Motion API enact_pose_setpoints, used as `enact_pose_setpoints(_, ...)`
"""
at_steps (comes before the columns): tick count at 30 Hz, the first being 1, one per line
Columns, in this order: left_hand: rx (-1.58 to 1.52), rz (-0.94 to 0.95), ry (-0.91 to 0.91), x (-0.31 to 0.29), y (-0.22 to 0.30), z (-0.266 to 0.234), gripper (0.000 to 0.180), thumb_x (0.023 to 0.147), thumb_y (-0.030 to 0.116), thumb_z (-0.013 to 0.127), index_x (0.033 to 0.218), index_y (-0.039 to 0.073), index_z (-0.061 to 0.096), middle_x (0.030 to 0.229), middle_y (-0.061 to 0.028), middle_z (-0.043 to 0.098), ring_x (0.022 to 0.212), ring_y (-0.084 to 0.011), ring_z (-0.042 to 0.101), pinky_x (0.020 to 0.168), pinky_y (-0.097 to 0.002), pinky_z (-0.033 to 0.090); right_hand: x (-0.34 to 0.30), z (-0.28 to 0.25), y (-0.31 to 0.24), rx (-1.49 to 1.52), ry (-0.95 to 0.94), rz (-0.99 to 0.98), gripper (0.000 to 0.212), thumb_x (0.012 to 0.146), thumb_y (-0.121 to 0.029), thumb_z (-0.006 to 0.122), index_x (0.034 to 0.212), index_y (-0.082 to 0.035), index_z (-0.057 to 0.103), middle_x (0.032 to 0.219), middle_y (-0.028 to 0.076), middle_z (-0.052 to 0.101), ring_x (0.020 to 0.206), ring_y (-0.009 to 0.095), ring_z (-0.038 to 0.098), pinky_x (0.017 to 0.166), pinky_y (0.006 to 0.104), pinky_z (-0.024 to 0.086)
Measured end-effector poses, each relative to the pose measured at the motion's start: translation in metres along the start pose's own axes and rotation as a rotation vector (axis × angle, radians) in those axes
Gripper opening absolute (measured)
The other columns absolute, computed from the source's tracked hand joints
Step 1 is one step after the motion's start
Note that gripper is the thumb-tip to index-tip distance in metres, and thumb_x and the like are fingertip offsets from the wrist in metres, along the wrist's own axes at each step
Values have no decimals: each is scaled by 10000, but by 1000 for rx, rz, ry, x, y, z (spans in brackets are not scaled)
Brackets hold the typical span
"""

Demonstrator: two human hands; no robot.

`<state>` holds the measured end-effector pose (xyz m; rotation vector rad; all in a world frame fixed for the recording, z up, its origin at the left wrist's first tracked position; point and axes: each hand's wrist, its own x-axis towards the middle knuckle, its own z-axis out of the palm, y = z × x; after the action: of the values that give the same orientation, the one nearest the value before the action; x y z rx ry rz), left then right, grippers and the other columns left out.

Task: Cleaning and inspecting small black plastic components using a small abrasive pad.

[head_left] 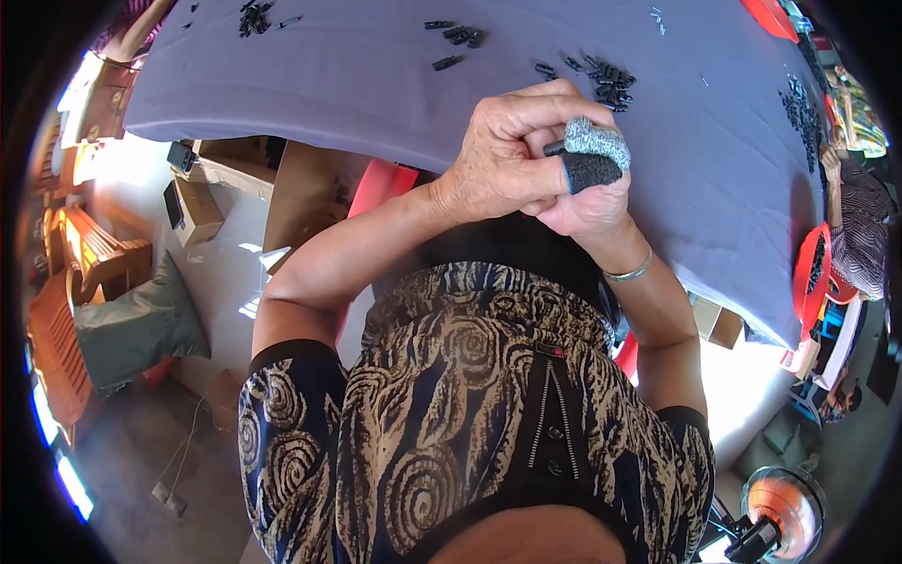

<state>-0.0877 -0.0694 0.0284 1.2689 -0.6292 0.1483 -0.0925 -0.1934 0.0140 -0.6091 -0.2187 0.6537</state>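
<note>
My two hands meet above the near edge of a cloth-covered table (376,66). The fingers of my left hand (507,146) are closed in a pinch around a small black part (554,148); most of the part is hidden. Close against it is my right hand (597,202), its fingers curled together, with grey and black knitted finger covers (594,167) on the thumb and a finger. It grips the same small part from the other side. Just beyond the hands lies a pile of small black plastic pieces (613,85).
More black pieces (460,36) lie in groups across the cloth, with another heap (800,117) at the right. A red basin (812,273) stands by the right edge, near another person's arm (832,164). A red stool (381,186), cardboard boxes (195,211) and a fan (782,512) surround me.
</note>
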Motion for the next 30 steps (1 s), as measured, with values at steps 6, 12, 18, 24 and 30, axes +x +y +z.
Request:
enact_pose_setpoints(6,21,-32,22,0,-1,-5,245,766,123,702,947,-31,642,850,-54,609,812,-121,586,739,-247,461,3,-3,1,12,-3,34,311,840,-430,531,840,-119,534,717,-53,473,506,60,433,391,208,300)
enact_pose_setpoints(12,-3,-54,-37,9,-3,-15,409,791,13,667,1172,-3,520,1024,-46,558,936,-97,547,836,-244,454,16,3,-9,91,-33,26,351,907,-436,421,773,-124,513,552,-66,333,424,64,290,388,213,243)
enact_pose_setpoints(18,104,19,118,13,-17,-23,311,751,-117,601,1039,2,586,940,-33,598,876,-78,557,857,-244,468,16,-6,-24,-87,303,113,379,898,-460,488,796,-95,492,545,-46,337,437,49,262,389,207,182)
enact_pose_setpoints(24,744,-37,312,14,-29,-61,240,705,-30,607,916,66,667,784,-64,602,714,-178,614,652,-283,490,7,-39,-100,-684,504,-330,213,934,-208,511,893,-8,571,632,-42,407,495,16,297,413,172,216)
enact_pose_setpoints(30,1213,31,226,16,-41,-69,248,682,28,606,908,104,677,842,-47,606,819,-241,565,797,-353,436,-16,-57,-138,-1357,411,-200,108,851,-100,621,939,-38,637,697,-36,528,592,26,433,510,175,339)
